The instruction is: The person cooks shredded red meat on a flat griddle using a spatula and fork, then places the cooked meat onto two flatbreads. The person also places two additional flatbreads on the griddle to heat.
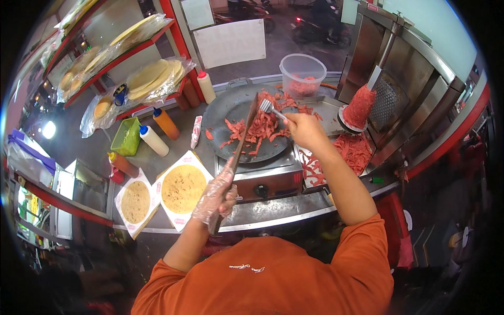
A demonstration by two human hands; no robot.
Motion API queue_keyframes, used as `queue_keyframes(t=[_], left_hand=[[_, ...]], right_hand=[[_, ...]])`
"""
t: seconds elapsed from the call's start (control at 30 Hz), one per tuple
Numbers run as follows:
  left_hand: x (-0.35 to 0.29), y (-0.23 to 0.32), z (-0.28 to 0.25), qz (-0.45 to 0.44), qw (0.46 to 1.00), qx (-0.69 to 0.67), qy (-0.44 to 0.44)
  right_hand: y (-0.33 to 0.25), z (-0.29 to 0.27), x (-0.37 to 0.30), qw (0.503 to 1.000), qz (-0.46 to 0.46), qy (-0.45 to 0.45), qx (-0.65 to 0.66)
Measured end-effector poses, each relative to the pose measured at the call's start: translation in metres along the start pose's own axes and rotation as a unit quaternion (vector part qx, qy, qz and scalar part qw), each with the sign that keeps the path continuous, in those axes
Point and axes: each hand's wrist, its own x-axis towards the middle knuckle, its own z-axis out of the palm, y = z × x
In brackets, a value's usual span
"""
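My left hand [216,194], in a clear plastic glove, is closed round a long, narrow, dark-brown tool [242,137]; whether it is a knife or a wooden paddle I cannot tell. Its far end leans over a black pan [215,118] on a stove. Strips of reddish meat [260,128] are heaped in the pan beside it. Bare and closed, my right hand [306,129] grips a metal fork [267,106] whose tines reach the top of the heap.
Two flatbreads on paper [184,189] lie left of the stove [261,181]. Sauce bottles [154,140] and a green basket [126,136] stand behind them. To the right are a meat cone [358,107] on a vertical grill and sliced meat [352,152]. A clear tub [303,73] stands behind the pan.
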Motion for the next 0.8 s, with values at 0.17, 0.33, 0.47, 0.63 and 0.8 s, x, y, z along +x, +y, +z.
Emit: queue_keyframes(t=[0.17,0.33,0.47,0.63,0.8], left_hand=[[-0.009,0.043,-0.038,0.053,0.999,0.009,-0.004],[0.014,0.045,-0.052,0.026,0.998,0.054,0.020],[0.014,0.032,-0.051,-0.011,0.998,0.049,-0.043],[-0.007,0.043,-0.073,0.031,0.999,-0.025,-0.018],[-0.007,0.035,-0.069,0.011,0.999,0.042,0.029]], right_hand=[[0.008,-0.022,0.000,0.985,-0.071,0.068,-0.140],[-0.003,-0.016,0.023,0.991,0.000,0.032,-0.132],[-0.009,0.024,0.029,0.981,-0.047,-0.023,-0.187],[0.005,0.033,-0.022,0.975,-0.101,0.078,-0.185],[0.000,0.016,-0.032,0.972,-0.124,0.045,-0.195]])
